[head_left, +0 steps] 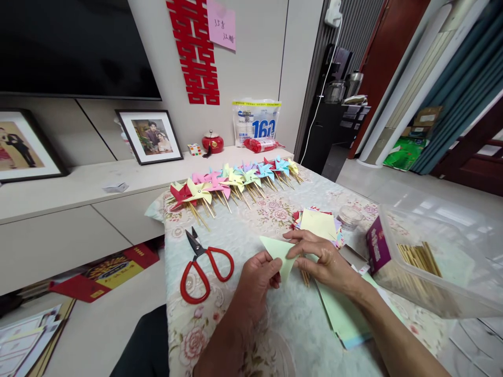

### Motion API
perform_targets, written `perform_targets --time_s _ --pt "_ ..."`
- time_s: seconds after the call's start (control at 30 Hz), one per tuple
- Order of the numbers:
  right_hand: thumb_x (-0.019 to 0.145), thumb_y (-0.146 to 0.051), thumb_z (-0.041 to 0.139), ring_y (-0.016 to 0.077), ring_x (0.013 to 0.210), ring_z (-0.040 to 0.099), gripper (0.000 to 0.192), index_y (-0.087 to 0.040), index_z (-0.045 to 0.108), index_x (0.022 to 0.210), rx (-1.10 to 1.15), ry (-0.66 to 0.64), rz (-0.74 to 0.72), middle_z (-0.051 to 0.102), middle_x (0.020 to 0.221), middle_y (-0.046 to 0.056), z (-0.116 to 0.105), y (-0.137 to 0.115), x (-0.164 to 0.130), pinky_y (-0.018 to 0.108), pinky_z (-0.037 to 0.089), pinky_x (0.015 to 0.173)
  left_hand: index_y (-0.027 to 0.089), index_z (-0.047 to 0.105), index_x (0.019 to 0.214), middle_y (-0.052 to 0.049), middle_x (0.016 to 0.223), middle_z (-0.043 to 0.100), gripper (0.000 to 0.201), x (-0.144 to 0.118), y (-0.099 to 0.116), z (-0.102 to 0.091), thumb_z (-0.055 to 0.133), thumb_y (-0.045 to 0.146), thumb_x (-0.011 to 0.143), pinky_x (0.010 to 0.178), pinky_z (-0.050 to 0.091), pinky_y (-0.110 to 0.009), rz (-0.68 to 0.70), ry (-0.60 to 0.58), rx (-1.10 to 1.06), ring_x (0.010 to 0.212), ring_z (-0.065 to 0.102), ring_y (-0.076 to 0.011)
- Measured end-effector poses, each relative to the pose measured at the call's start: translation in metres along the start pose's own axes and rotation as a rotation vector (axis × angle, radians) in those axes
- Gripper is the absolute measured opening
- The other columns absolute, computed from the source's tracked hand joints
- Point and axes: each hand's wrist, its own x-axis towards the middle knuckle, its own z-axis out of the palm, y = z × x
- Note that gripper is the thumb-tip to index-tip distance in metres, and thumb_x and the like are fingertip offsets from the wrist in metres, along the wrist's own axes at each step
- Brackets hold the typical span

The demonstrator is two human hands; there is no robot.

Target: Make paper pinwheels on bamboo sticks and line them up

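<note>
Both hands work a folded triangle of pale green paper [280, 255] just above the flowered tablecloth [243, 235]. The left hand [257, 280] pinches the lower edge of the triangle between thumb and fingertips, and the right hand [324, 262] presses down on its right side with the fingers laid flat across the fold, thumb tucked beneath, so each hand is closed on the paper.

Under the right forearm lies a stack of pale green sheets [346, 314], with a few thin wooden sticks [305, 276] poking out just beside the right hand. Beyond that hand sits a pile of square coloured papers [319, 222] topped by a yellow sheet, and near it a small clear round lidded pot [349, 215] (its contents are too small to tell). To the right stands a clear plastic box [440, 262] holding a bundle of wooden sticks, with a purple carton [378, 247] against its near end.

Red-handled scissors [204, 264] lie closed on the cloth to the left of the left hand, apart from it. Along the far edge of the table runs a row of finished paper pinwheels [236, 180] on sticks, red, yellow, pink, green and blue, overlapping one another.
</note>
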Motion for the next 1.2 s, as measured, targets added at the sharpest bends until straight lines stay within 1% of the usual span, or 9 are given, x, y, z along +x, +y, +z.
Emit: perform_targets --time_s 0.1,0.23,0.33,0.4,0.57,0.7,0.93,1.07,1.2 --pt "0.094 -0.035 0.062 0.0247 0.112 0.064 0.018 -0.023 0.074 0.089 -0.001 0.005 0.047 0.067 0.12 0.011 -0.001 -0.003 0.001 0.037 0.047 0.095 0.016 0.062 0.068 -0.002 0.062 0.063 0.023 -0.002 0.001 0.002 0.07 0.037 0.074 0.054 0.035 -0.024 0.041 0.024 0.068 0.054 0.049 -0.0111" --pt "0.094 -0.034 0.061 0.0223 0.099 0.066 0.02 -0.021 0.072 0.083 0.026 0.037 0.074 0.069 0.11 0.01 -0.001 -0.006 0.003 0.034 0.047 0.088 0.014 0.069 0.075 -0.006 0.071 0.07 0.019 -0.005 0.005 0.006 0.061 0.032 0.077 0.056 0.039 -0.024 0.125 0.039 0.13 0.059 0.053 -0.0126" --pt "0.093 -0.034 0.063 0.0215 0.097 0.065 0.019 -0.02 0.07 0.081 0.052 0.073 0.111 0.07 0.106 0.008 0.001 -0.006 0.003 0.032 0.046 0.085 0.014 0.071 0.08 -0.005 0.074 0.07 0.016 -0.003 0.003 0.006 0.065 0.024 0.07 0.056 0.04 -0.024 0.154 0.027 0.183 0.06 0.054 -0.0127" --pt "0.092 -0.034 0.064 0.0219 0.097 0.064 0.02 -0.02 0.07 0.079 0.073 0.089 0.137 0.07 0.105 0.008 0.002 -0.005 0.003 0.032 0.046 0.085 0.015 0.071 0.085 -0.004 0.077 0.07 0.021 -0.001 -0.001 0.005 0.069 0.021 0.065 0.055 0.039 -0.023 0.172 0.009 0.214 0.059 0.052 -0.012" --pt "0.09 -0.033 0.065 0.0227 0.095 0.064 0.019 -0.02 0.069 0.077 0.115 0.098 0.176 0.07 0.103 0.008 0.005 -0.007 0.004 0.034 0.046 0.085 0.015 0.071 0.088 -0.001 0.071 0.066 0.023 0.003 -0.009 0.003 0.075 0.029 0.07 0.057 0.038 -0.023 0.242 -0.016 0.198 0.061 0.052 -0.012" --pt "0.089 -0.032 0.066 0.0228 0.095 0.064 0.016 -0.021 0.069 0.077 0.124 0.09 0.191 0.07 0.102 0.007 0.007 -0.008 0.005 0.034 0.046 0.085 0.015 0.07 0.079 0.0 0.063 0.064 0.024 0.001 -0.005 0.004 0.077 0.035 0.069 0.055 0.038 -0.023 0.223 0.031 0.215 0.056 0.051 -0.0116" --pt "0.088 -0.033 0.067 0.0229 0.095 0.065 0.016 -0.021 0.071 0.079 0.105 0.072 0.193 0.07 0.098 0.007 0.008 -0.008 0.005 0.034 0.046 0.087 0.017 0.07 0.069 -0.004 0.064 0.071 0.02 -0.002 0.004 0.007 0.075 0.036 0.066 0.056 0.043 -0.025 0.18 0.129 0.243 0.054 0.055 -0.0135" --pt "0.086 -0.033 0.069 0.0232 0.097 0.064 0.014 -0.021 0.07 0.079 0.097 0.125 0.197 0.07 0.101 0.007 0.009 -0.012 0.005 0.034 0.046 0.087 0.018 0.07 0.066 -0.004 0.064 0.072 0.018 0.0 0.002 0.006 0.075 0.035 0.066 0.054 0.043 -0.025 0.173 0.142 0.275 0.053 0.056 -0.0138" --pt "0.086 -0.032 0.068 0.0211 0.084 0.064 0.019 -0.021 0.065 0.071 0.053 0.168 0.245 0.07 0.086 0.004 0.011 -0.014 0.004 0.032 0.046 0.079 0.017 0.071 0.067 -0.004 0.065 0.073 0.016 0.001 -0.002 0.006 0.073 0.033 0.068 0.053 0.042 -0.024 0.146 0.122 0.29 0.053 0.056 -0.0137"
